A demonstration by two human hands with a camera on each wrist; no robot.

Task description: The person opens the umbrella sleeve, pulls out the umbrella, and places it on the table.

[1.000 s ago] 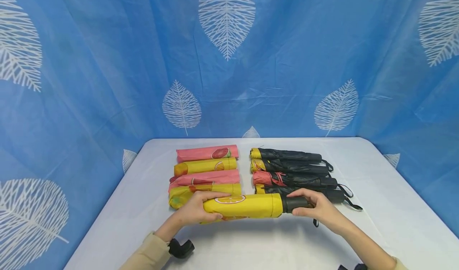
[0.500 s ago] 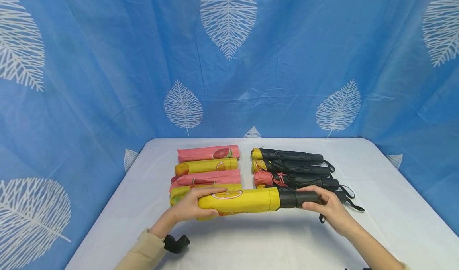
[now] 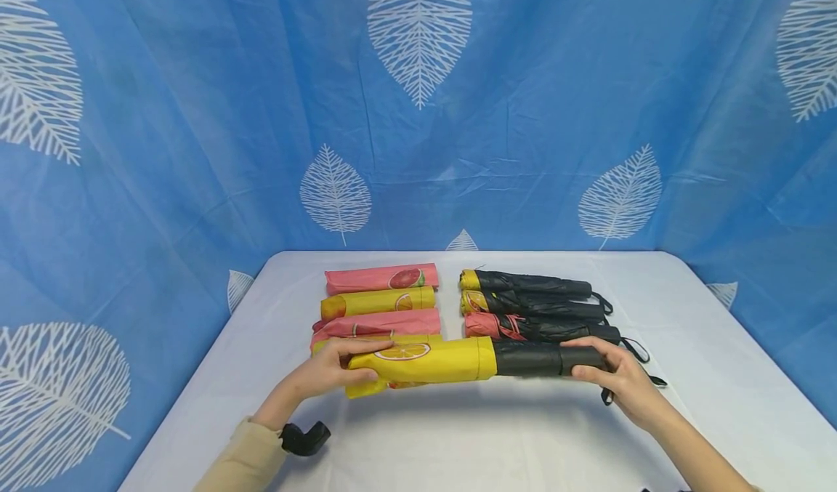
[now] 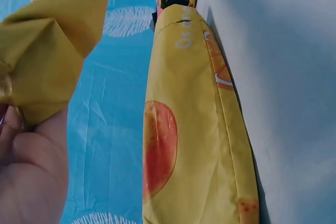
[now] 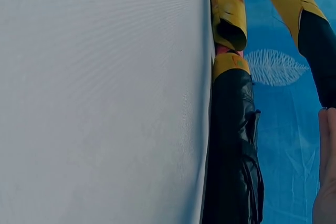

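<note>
Just above the table, both hands hold a folded umbrella (image 3: 526,359) that lies partly inside a yellow sleeve (image 3: 434,363) printed with an orange slice. My left hand (image 3: 320,370) grips the closed end of the sleeve between thumb and fingers; in the left wrist view its fabric (image 4: 55,40) is creased over the hand. On the other side, my right hand (image 3: 631,383) pinches the black handle end (image 3: 582,361), thumb below and fingers above. A stretch of black canopy shows between handle and sleeve mouth. The umbrella is roughly level.
Behind at left lies a column of sleeves, including a pink one (image 3: 382,278) and a yellow one (image 3: 379,301). To the right, several black folded umbrellas (image 3: 530,283) with wrist loops form another column. The white table (image 3: 458,441) meets a blue leaf-print curtain (image 3: 523,114).
My hands have moved apart, left hand leftward with the sleeve and right hand rightward with the handle. More of the black umbrella now shows outside the sleeve.
</note>
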